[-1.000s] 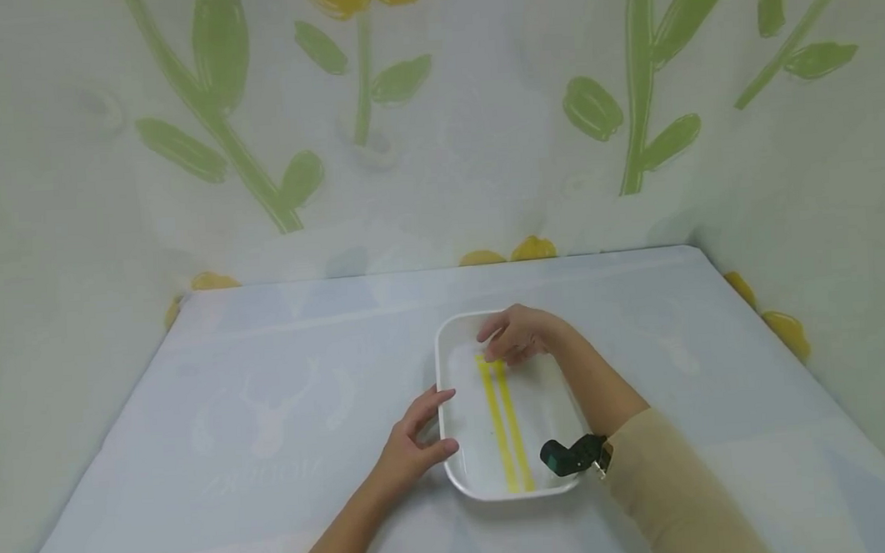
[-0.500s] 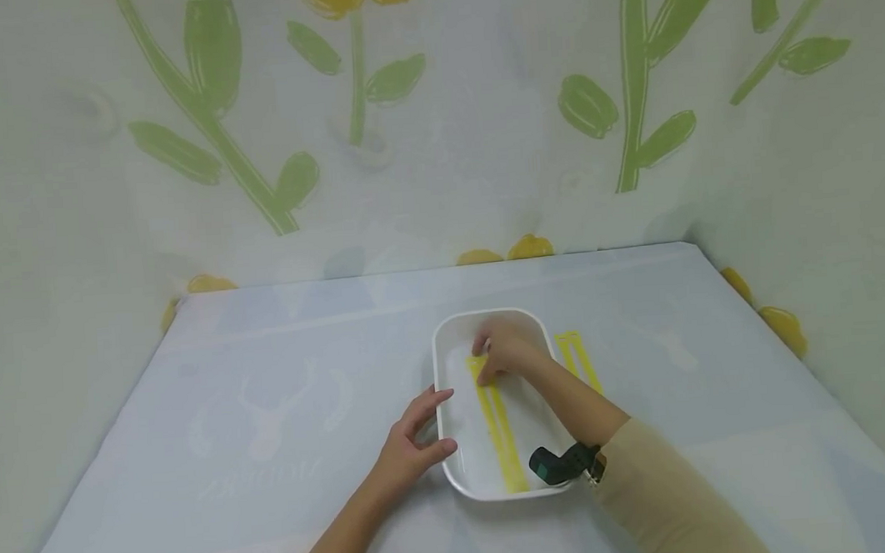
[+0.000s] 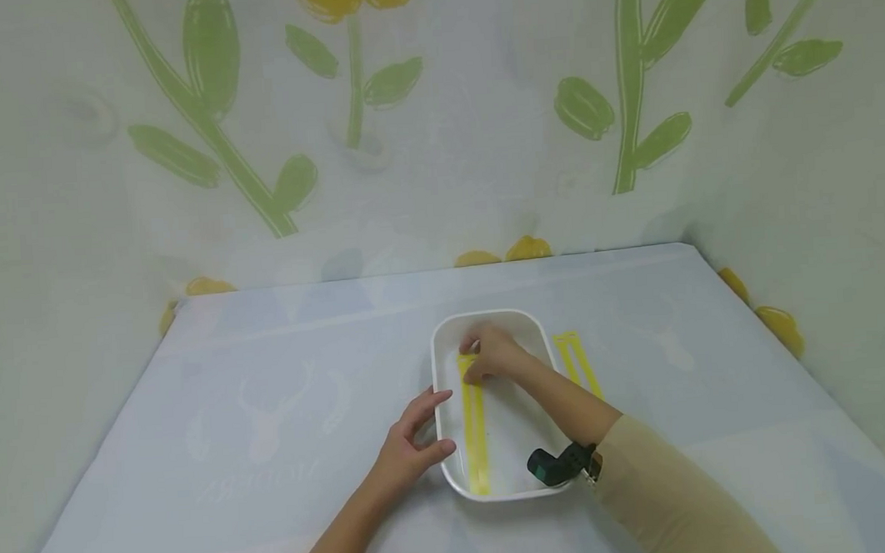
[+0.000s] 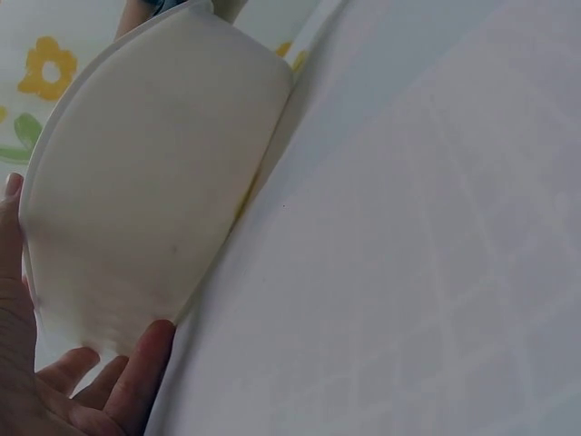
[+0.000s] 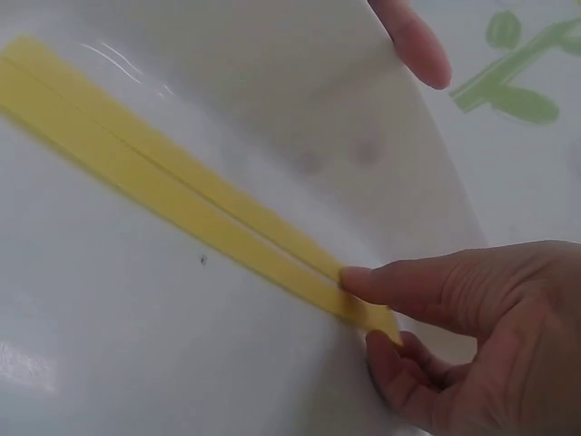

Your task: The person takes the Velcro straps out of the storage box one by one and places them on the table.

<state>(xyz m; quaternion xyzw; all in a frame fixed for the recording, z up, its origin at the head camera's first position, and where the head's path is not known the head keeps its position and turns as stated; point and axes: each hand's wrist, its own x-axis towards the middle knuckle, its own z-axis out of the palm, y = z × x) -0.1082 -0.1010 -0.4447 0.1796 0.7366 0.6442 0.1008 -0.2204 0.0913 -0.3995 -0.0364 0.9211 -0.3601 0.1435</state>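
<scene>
In the head view, a white rectangular tray [image 3: 524,485] sits before me. Inside, a long yellow strip [image 3: 475,442], split lengthwise by a narrow slit, lies along the left side. My right hand [image 3: 492,353] reaches into the tray and pinches the strip's far end between thumb and fingers. The right wrist view shows this yellow strip [image 5: 182,191] running flat along the tray floor from the pinch. My left hand [image 3: 417,436] grips the tray's left edge, its fingers [image 4: 141,372] against the outer wall in the left wrist view.
Outside the tray on the right lies another yellow slit strip [image 3: 578,361], partly hidden by the right forearm. A pale patterned cloth [image 3: 303,342] covers the table, and a flower-printed wall [image 3: 465,142] stands behind it.
My right hand has taken hold of the yellow strip's far end and shifted it left within the tray. The strip outside has come into view beside the forearm. The left hand stays put.
</scene>
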